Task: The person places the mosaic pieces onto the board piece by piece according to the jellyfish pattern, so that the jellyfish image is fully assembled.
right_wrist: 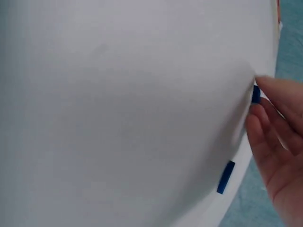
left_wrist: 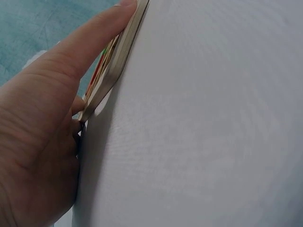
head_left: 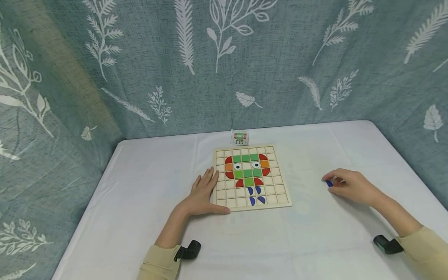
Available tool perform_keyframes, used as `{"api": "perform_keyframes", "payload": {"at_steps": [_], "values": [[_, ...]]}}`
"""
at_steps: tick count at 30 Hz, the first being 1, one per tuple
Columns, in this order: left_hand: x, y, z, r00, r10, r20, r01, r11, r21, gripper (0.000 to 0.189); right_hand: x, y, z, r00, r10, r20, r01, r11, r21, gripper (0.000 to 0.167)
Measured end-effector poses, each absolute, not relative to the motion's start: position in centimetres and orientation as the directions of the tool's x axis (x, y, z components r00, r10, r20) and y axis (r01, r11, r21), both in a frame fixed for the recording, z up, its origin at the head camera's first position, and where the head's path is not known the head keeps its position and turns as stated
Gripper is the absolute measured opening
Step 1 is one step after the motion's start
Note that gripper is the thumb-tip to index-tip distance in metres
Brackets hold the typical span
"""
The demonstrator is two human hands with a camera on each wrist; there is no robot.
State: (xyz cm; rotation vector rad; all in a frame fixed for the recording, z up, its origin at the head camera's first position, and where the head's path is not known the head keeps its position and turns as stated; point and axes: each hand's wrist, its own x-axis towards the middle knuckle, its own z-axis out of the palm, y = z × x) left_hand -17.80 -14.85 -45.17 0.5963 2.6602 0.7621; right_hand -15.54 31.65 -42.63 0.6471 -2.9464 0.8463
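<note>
My right hand [head_left: 351, 186] pinches a blue half-circle piece [head_left: 329, 183] between thumb and fingertips, low over the table right of the board. In the right wrist view this blue piece [right_wrist: 256, 94] shows edge-on between the fingers, and a second blue piece [right_wrist: 226, 177] lies on the cloth nearby. With its fingers spread, my left hand [head_left: 201, 196] rests along the left side of a wooden grid board [head_left: 282, 190], its thumb along the near edge. On the board, green, red and orange pieces and two eye tiles form a figure, with several blue half-circles below.
A small picture card [head_left: 239, 137] showing a similar figure lies just behind the board. White cloth covers the table [head_left: 147, 186]. A patterned green curtain [head_left: 196, 93] hangs behind it and at both sides.
</note>
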Motion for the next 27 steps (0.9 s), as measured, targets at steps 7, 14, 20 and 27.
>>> {"api": "perform_keyframes", "payload": {"at_steps": [7,14,20,27], "values": [[-17.8,-15.1,-45.1,-0.867,0.467,-0.171,0.305,0.770,0.560,0.127,-16.0,28.1,-43.1,-0.907,-0.393,0.151,-0.405,0.716,-0.568,0.025],[-17.9,-15.2,-45.1,-0.863,0.475,-0.171,0.313,0.770,0.556,0.127,-17.3,18.6,-42.5,-0.823,-0.561,0.089,-0.454,0.554,-0.698,0.025],[-17.9,-15.1,-44.9,-0.857,0.485,-0.174,0.320,0.765,0.559,0.126,-18.2,12.3,-42.4,-0.716,-0.691,0.100,-0.572,0.498,-0.652,0.024],[-17.6,-15.2,-44.7,-0.855,0.490,-0.170,0.322,0.758,0.567,0.125,-18.9,10.0,-42.7,-0.671,-0.735,0.101,-0.608,0.467,-0.642,0.025]]}}
